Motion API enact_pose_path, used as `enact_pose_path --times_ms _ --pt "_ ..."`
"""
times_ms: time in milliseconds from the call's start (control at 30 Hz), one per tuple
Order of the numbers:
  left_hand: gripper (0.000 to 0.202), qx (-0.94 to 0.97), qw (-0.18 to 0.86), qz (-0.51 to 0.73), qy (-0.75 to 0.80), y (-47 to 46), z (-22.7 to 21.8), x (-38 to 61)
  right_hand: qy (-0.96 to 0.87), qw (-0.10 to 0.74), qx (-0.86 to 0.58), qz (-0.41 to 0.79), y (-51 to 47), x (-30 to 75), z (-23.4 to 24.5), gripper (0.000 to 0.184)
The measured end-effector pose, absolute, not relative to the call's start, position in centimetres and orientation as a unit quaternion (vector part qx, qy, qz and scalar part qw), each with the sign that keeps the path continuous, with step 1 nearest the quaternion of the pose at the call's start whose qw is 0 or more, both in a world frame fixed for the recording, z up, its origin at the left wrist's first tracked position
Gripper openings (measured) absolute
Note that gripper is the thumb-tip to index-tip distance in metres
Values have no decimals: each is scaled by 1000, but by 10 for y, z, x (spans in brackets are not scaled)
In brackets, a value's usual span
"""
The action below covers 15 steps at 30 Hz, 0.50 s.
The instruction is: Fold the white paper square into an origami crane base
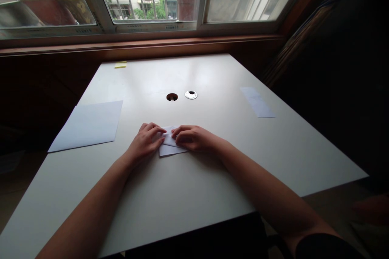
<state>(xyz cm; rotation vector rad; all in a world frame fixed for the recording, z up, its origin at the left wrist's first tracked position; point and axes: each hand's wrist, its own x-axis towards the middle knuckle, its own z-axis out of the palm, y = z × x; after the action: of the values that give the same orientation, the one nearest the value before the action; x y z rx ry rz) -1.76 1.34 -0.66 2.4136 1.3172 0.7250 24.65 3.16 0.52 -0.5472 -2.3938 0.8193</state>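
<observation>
A small sheet of folded white paper (172, 151) lies on the table in front of me, with layers overlapping and one edge showing nearest to me. At its left side, my left hand (148, 138) curves over the paper with thumb and forefinger on it. My right hand (194, 137) has its fingers bent and pressed together on the paper's right part. Only a narrow strip of paper shows between the two hands; the rest is covered by fingers.
On the white table (188, 194), a stack of white paper (91, 123) lies left and a paper strip (257, 102) right. Yellow sticky notes (120, 64) sit at the far edge. Beyond my hands are an open cable hole (172, 97) and a round metal grommet (191, 95).
</observation>
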Motion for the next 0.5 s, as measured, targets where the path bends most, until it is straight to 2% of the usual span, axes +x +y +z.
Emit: enact_pose_path --times_ms 300,500 --pt "20 857 110 263 428 13 -9 -18 -898 287 -211 260 45 253 -2 20" --pt "15 868 102 298 384 15 -12 -16 -898 281 -225 252 49 257 -8 32"
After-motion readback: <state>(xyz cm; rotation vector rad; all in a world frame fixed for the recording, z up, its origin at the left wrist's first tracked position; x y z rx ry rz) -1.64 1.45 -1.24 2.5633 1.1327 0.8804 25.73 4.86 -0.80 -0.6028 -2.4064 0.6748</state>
